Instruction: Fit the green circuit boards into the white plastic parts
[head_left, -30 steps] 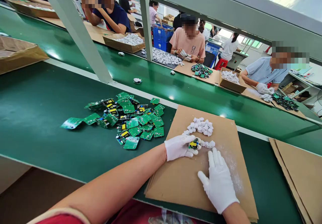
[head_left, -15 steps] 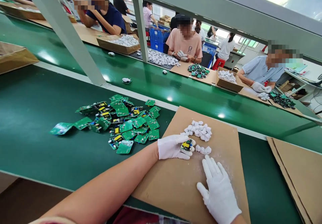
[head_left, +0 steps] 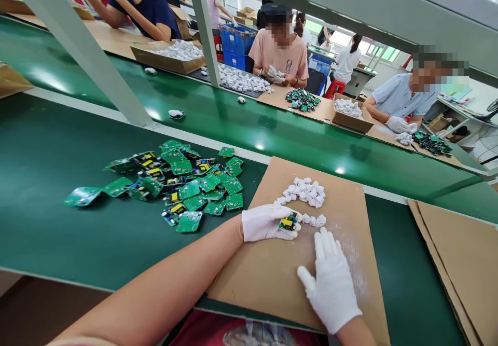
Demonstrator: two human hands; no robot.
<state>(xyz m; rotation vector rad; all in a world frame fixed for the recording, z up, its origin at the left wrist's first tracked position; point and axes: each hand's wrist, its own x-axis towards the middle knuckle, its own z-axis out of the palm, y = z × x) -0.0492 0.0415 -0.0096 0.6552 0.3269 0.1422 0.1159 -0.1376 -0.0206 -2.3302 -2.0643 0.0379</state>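
My left hand (head_left: 266, 222), in a white glove, is curled round a small green circuit board (head_left: 289, 222) with a yellow part, resting on a brown cardboard sheet (head_left: 272, 278). My right hand (head_left: 330, 284), also gloved, lies flat on the cardboard with its fingers stretched out, just below a few loose white plastic pieces (head_left: 314, 220). A bigger heap of white plastic pieces (head_left: 305, 191) sits a little farther back on the same sheet. To the left, a pile of green circuit boards (head_left: 182, 185) is spread on the green table.
More cardboard sheets (head_left: 455, 263) lie at the right. A green conveyor belt (head_left: 241, 123) runs across behind, past a slanted grey post (head_left: 89, 60). Beyond it several people sit at boxes of white parts (head_left: 346, 110) and circuit boards (head_left: 302, 99).
The view has shifted slightly. My right hand has edged up toward the loose white pieces. My left hand keeps hold of the circuit board in the same place.
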